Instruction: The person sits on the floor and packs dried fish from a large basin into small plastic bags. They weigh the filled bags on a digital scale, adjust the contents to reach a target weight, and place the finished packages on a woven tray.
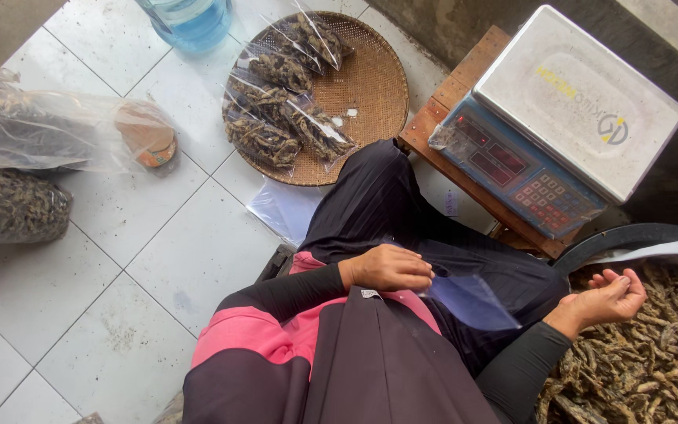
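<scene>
Down by the lap, the left hand [390, 267] pinches the mouth of an empty clear plastic bag [471, 300], fingers closed on its top edge, the bag drooping toward the right. Just beyond it the right hand [607, 297] rests palm up, fingers loosely curled, over the heap of dried fish [653, 361] in the black tub [629, 234]; whether it cups any pieces, I cannot tell. To my eye, filling goes best if the left hand spreads the bag's mouth wide and brings it close over the tub, so nothing drops on the dark skirt. Ahead of the right hand sits a digital weighing scale [566, 110] on a low wooden stand [441, 110]. Farther out from the left hand, a round woven tray [370, 86] carries filled fish packets [276, 110], well apart on the white tiles, with a blue water bottle [194, 22] beyond it.
</scene>
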